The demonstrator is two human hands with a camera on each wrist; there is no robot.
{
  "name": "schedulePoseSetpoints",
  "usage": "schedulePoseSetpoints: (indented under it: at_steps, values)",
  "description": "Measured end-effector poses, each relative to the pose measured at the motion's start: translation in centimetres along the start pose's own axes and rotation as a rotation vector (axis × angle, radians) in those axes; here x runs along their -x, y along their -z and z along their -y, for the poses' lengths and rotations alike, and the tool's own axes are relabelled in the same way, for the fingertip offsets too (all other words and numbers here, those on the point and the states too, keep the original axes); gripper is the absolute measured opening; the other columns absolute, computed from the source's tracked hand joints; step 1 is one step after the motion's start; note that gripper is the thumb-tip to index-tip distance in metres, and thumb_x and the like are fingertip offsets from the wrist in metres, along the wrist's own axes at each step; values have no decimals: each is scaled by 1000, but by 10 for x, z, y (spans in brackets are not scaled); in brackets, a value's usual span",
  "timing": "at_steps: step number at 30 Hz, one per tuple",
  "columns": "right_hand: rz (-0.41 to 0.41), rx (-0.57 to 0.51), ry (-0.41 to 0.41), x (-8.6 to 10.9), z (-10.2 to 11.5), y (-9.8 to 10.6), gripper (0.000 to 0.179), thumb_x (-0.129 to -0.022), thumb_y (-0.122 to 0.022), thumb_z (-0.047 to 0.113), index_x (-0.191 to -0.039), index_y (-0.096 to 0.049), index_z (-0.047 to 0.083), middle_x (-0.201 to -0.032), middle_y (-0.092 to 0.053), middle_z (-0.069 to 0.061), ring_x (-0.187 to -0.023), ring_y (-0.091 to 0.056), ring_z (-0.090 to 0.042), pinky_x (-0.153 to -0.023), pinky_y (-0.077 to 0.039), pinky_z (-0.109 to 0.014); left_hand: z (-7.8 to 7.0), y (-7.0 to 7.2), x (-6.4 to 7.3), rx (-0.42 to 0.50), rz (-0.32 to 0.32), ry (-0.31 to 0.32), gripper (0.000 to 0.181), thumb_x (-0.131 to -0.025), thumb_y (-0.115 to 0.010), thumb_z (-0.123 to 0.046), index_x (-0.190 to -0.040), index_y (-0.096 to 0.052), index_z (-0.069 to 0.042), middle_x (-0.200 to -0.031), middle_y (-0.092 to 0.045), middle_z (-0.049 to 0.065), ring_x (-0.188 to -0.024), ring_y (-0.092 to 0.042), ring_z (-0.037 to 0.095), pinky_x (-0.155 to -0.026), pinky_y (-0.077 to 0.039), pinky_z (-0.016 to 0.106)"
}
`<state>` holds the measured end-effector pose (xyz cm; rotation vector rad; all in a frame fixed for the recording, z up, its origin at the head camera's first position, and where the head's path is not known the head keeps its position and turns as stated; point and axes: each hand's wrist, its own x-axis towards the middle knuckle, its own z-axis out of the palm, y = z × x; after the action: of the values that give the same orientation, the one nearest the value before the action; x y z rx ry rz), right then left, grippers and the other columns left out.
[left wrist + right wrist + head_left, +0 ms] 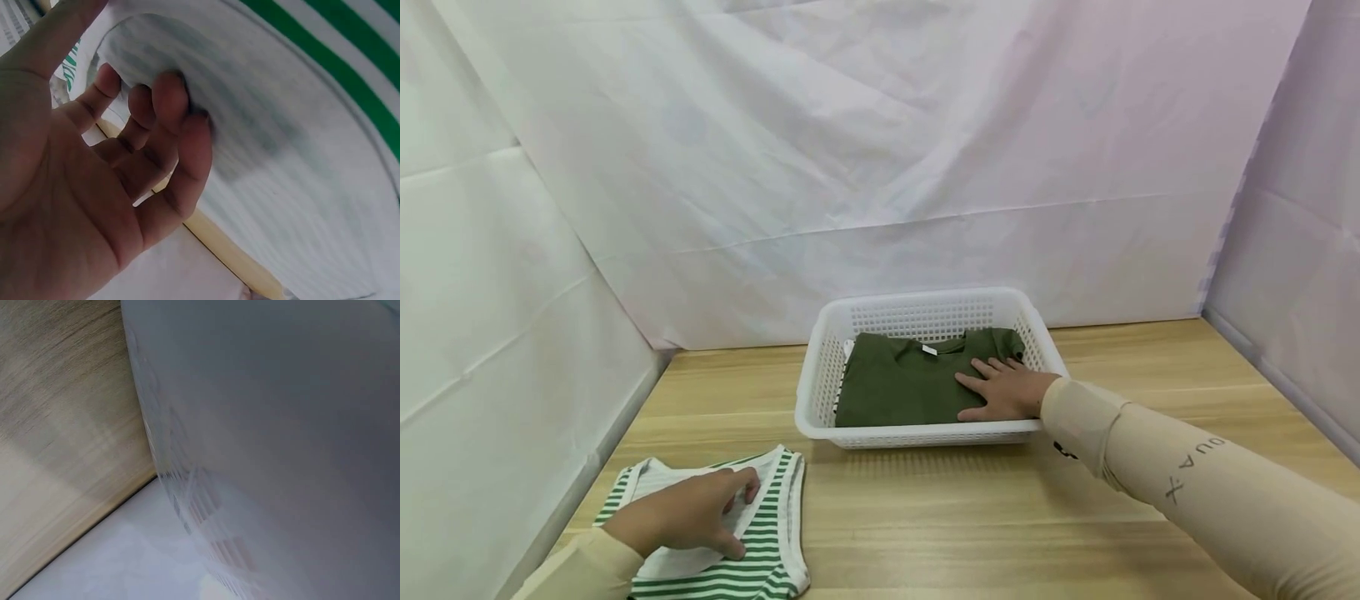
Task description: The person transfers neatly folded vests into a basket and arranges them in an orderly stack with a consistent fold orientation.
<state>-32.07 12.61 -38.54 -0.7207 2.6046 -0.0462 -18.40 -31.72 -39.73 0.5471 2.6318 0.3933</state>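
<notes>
A folded dark green shirt (pixel 902 383) with a small white label at its neckline lies in the white plastic basket (pixel 811 392). My right hand (pixel 1003 392) rests on the shirt's right part, palm down with fingers spread. At the front left, a green-and-white striped tank top (pixel 771 533) lies on the table. Over its white neck opening is my left hand (pixel 696 510), thumb and fingers apart and loosely bent. In the left wrist view, the left hand's fingertips (pixel 197 131) are close to the white inner fabric; whether they touch it I cannot tell.
The wooden table (pixel 925 517) meets a white cloth backdrop (pixel 850 167) behind the basket, with white cloth walls at left and right. Something striped shows under the green shirt's left edge. The basket's wall (pixel 262 425) fills much of the right wrist view, blurred.
</notes>
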Motion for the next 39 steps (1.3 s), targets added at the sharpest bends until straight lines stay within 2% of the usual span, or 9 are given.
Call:
schedulePoseSetpoints:
  at_steps: [9,13,17,25,33,39]
  values:
    - [1,-5,-4,0,0,0,78,-99,-44,63,-159,-26,17,-166,-14,-21,-152,-14,-47,-120,-10,-63,-44,-11,-15,-86,62,-7,56,-71,-86,-50,-103,-46,-26,-91,-50,-9,-71,-45,7,-64,-40,26]
    - [7,1,-1,0,0,0,78,-99,-44,64,-159,-26,17,-166,-14,-22,-151,-14,-47,-120,-10,-64,-65,-16,-22,-103,77,-56,56,-72,-85,-51,-103,-45,-25,-90,-50,-9,-69,-45,7,-63,-40,25]
    - [8,5,-4,-1,0,1,78,-99,-44,63,-159,-26,17,-166,-13,-22,-151,-13,-47,-120,-10,-64,-84,-23,-32,-144,63,-117,56,-73,-83,-53,-104,-46,-24,-87,-48,-10,-66,-44,6,-60,-40,25]
    - [4,-2,-14,-1,1,0,77,-99,-44,62,-159,-26,17,-166,-14,-21,-151,-14,-47,-121,-10,-63,-125,-38,-53,-317,20,-214,59,-74,-78,-62,-106,-46,-23,-82,-47,-9,-61,-42,6,-53,-38,25]
    - [-6,-3,-4,0,0,0,77,-99,-44,61,-159,-27,16,-166,-14,-22,-151,-14,-48,-120,-10,-64,-166,-55,-75,-578,-35,-216,66,-79,-59,-78,-114,-47,-23,-83,-51,-3,-51,-42,11,-43,-35,28]
    - [-10,-2,-5,-1,-1,-1,77,-99,-44,62,-159,-27,17,-166,-15,-22,-151,-14,-47,-120,-10,-63,-191,-61,-88,-661,-46,-231,67,-80,-55,-81,-113,-49,-23,-83,-54,-3,-48,-45,12,-41,-37,28]
